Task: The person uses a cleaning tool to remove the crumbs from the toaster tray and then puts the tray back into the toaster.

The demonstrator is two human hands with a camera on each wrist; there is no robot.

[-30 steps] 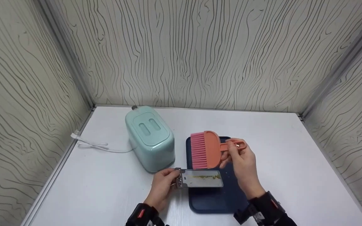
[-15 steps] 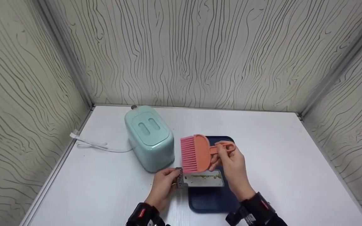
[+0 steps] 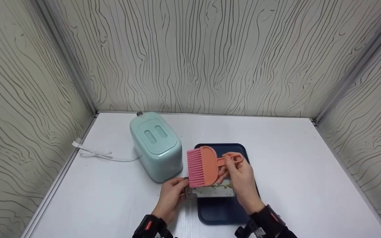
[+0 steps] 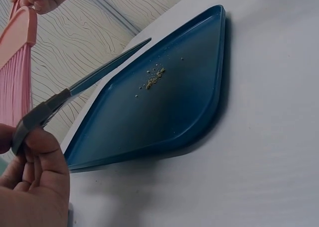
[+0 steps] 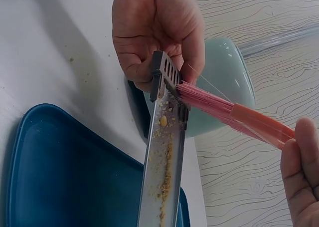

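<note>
My left hand point(image 3: 170, 198) pinches the dark slotted end of a narrow metal crumb tray point(image 3: 215, 191), held out level above a navy-blue tray point(image 3: 222, 213). Yellow-brown crumbs point(image 5: 166, 179) lie in a line along it in the right wrist view. With my right hand point(image 3: 245, 185) I hold the handle of an orange brush point(image 3: 210, 167). Its pink bristles point(image 5: 204, 97) meet the crumb tray at the slotted end, beside my left fingers. On the blue tray's floor is a small heap of crumbs point(image 4: 154, 79), plain in the left wrist view.
A mint-green toaster point(image 3: 157, 148) stands behind my left hand, close to the blue tray's left side. Its white cord point(image 3: 111, 157) runs left over the white table point(image 3: 293, 165). Wood-patterned panels point(image 3: 190, 56) enclose the table at the back and sides.
The brush and my right hand have moved left and slightly down, bringing the bristles over the crumb tray's slotted end. My left hand has hardly moved.
</note>
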